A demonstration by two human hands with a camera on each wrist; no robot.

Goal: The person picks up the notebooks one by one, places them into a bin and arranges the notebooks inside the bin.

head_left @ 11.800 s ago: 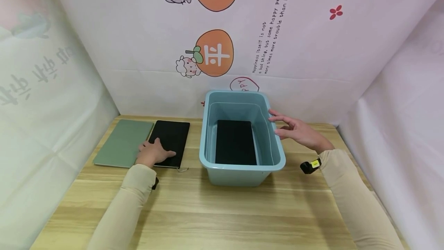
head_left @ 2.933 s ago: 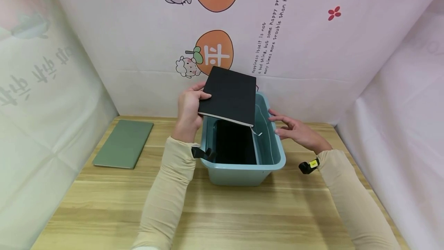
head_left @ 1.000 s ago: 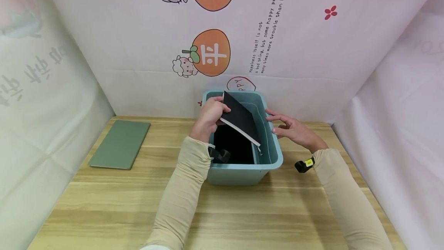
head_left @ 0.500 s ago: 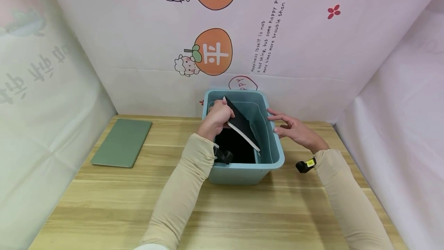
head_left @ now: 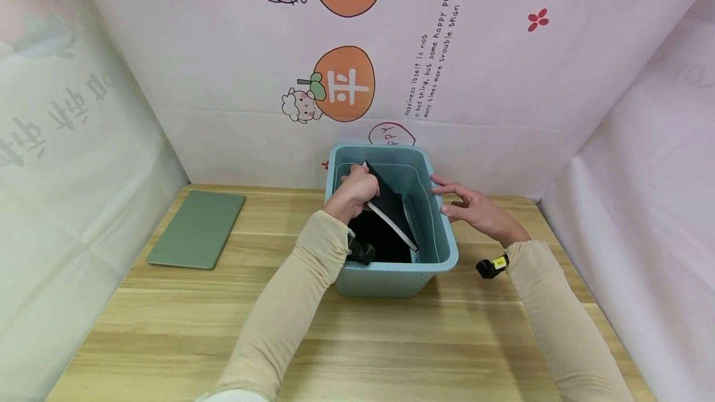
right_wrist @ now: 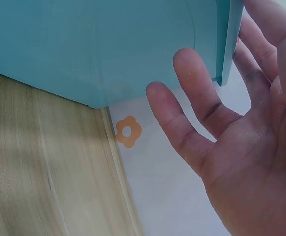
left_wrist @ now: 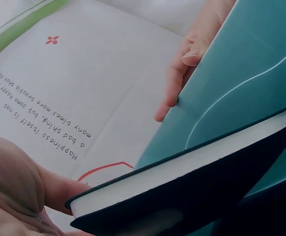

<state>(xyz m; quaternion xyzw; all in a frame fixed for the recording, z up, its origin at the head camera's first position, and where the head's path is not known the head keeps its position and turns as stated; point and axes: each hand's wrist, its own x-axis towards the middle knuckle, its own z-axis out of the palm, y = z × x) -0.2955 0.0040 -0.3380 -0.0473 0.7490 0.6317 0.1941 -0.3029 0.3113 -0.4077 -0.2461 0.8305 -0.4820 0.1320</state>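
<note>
In the head view my left hand reaches down into a light blue plastic bin. It grips a black notebook by its left edge, thumb on top, and the notebook tilts down to the right. White page edges of this notebook show in the left wrist view. Under it, on the bin's floor, lies another flat black book, partly covered. My right hand stays at the bin's right rim, fingertips touching it. In the right wrist view that hand's fingers are spread and loosely bent.
A green notebook lies flat on the wooden table, left of the bin. Behind the bin rises a white printed cloth wall, with further cloth at both sides. A small black camera sits on each wrist.
My left hand picked up the black notebook from beside the green one, carried it right over the bin, and lowered it inside while tilting it. The right hand kept its place at the rim.
</note>
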